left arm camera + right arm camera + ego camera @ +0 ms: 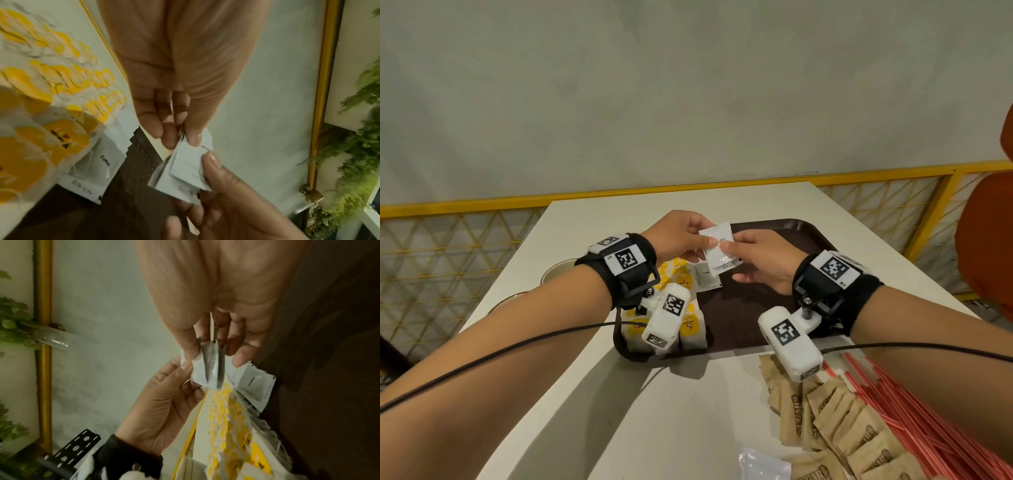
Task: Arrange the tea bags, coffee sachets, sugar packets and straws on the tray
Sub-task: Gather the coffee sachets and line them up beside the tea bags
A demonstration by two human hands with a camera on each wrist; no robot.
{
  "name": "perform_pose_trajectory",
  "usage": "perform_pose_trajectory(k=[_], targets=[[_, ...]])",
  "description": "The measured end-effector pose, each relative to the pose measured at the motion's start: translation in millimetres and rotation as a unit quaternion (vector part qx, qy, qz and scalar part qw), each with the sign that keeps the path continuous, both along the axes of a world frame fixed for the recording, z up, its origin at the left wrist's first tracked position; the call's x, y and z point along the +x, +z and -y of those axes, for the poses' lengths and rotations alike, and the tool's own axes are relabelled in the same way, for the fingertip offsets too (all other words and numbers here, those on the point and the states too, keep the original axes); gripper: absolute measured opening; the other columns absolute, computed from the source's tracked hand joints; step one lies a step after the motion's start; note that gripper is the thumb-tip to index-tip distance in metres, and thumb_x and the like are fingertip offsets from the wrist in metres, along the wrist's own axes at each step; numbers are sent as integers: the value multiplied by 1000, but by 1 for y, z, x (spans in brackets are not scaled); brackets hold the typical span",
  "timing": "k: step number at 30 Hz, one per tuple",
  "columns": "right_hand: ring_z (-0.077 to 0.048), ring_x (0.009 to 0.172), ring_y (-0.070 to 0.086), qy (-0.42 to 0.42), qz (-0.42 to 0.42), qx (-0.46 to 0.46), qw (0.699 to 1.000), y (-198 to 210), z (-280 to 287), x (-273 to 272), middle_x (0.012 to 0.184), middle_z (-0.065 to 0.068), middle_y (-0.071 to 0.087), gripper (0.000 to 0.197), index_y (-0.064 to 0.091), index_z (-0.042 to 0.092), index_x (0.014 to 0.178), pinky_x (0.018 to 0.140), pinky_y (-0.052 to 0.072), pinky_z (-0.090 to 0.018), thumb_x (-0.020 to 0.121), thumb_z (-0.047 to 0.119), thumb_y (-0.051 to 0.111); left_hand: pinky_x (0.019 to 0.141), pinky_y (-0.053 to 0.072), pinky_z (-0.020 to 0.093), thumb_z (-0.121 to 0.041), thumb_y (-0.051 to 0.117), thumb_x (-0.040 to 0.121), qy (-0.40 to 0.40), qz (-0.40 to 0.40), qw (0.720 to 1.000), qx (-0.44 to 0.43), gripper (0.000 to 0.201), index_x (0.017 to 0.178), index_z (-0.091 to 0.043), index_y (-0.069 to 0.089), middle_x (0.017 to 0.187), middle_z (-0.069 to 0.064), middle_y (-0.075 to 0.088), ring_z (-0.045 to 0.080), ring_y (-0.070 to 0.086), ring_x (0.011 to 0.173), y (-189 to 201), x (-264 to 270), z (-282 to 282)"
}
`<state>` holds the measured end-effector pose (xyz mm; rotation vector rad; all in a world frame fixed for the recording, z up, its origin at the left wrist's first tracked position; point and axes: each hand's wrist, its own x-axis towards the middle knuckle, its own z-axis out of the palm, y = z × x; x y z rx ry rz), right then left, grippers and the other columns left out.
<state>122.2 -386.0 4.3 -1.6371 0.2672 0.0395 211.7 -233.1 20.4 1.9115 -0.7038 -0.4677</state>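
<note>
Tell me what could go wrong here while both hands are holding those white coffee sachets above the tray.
The left hand and right hand pinch several coffee sachets at once; one might slip and land crooked. Setting them down could nudge the tea bags crowded along the tray edge. The wrist cable could drag the sugar packets.

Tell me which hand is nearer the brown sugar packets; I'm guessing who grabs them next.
Right. The right hand is over the tray, up-table of the sugar packets on that side. The left hand is farther left, above the tea bags.
</note>
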Motion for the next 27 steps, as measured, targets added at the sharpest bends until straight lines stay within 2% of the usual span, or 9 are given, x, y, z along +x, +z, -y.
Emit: perform_pose_trajectory(k=[3, 6, 9, 12, 15, 17, 21, 25, 27], targets=[[-16, 85, 65, -12, -13, -7, 1000, -2, 0, 0, 103, -9, 68, 19, 62, 8, 113, 63, 53, -23, 95, 15, 58, 65, 58, 22, -2, 66, 86, -7, -21, 1000, 12, 15, 100, -10, 65, 87, 10, 71, 11, 67, 65, -2, -2, 0], [-20, 88, 67, -24, -27, -26, 999, -7, 3, 2, 111, -17, 66, 17, 60, 5, 111, 67, 56, -26, 95, 7, 57, 68, 59, 21, 7, 60, 87, -39, -47, 997, 38, 22, 101, -8, 66, 88, 9, 72, 10, 70, 70, -3, 0, -2], [-24, 90, 67, -32, -40, -46, 998, -17, 2, 3, 111, -20, 64, 16, 60, -3, 109, 72, 59, -30, 93, -1, 56, 66, 59, 21, 9, 57, 88, -34, -42, 996, 70, 20, 101, -2, 67, 83, 11, 70, 9, 69, 63, -4, 3, 0], [-26, 91, 66, -35, -47, -61, 996, -25, -2, 5, 101, -18, 60, 14, 59, -7, 106, 73, 59, -33, 92, -3, 57, 61, 57, 19, 3, 60, 88, -24, 9, 991, 135, 13, 96, -3, 68, 82, 10, 68, 8, 66, 60, -6, 7, 3], [-26, 90, 62, -27, -53, -98, 993, -31, -3, 9, 98, -15, 55, 17, 60, -5, 107, 65, 60, -29, 90, -1, 61, 66, 50, 18, -9, 65, 87, -26, 129, 962, 237, 10, 94, -12, 71, 88, 3, 67, 11, 61, 74, -8, 12, 6], [-23, 86, 61, -24, -57, -123, 990, -34, -2, 13, 97, -14, 55, 10, 62, 2, 99, 64, 59, -27, 89, 1, 63, 69, 46, 19, -13, 66, 86, -20, 176, 946, 270, 14, 99, -12, 72, 89, -1, 65, 11, 58, 81, -9, 15, 7], [-19, 75, 59, -32, -74, -152, 985, -38, 2, 17, 88, -11, 58, 13, 59, 11, 84, 63, 58, -29, 85, 2, 67, 79, 43, 21, -11, 67, 87, -14, 190, 937, 293, 18, 104, -10, 72, 90, -2, 64, 10, 56, 84, -11, 23, 7], [-15, 64, 57, -31, -77, -152, 985, -41, 2, 19, 77, -9, 58, 15, 57, 9, 86, 68, 57, -29, 84, -1, 68, 70, 45, 20, -16, 70, 85, -4, 201, 934, 297, 16, 99, -10, 73, 94, 2, 69, 11, 57, 80, -15, 28, 10], [-15, 63, 57, -27, -75, -150, 985, -42, 1, 20, 75, -9, 58, 15, 57, 7, 89, 70, 58, -30, 84, -2, 67, 65, 44, 17, -16, 70, 85, -6, 200, 933, 298, 15, 98, -10, 74, 96, 3, 70, 10, 57, 80, -17, 28, 12]])
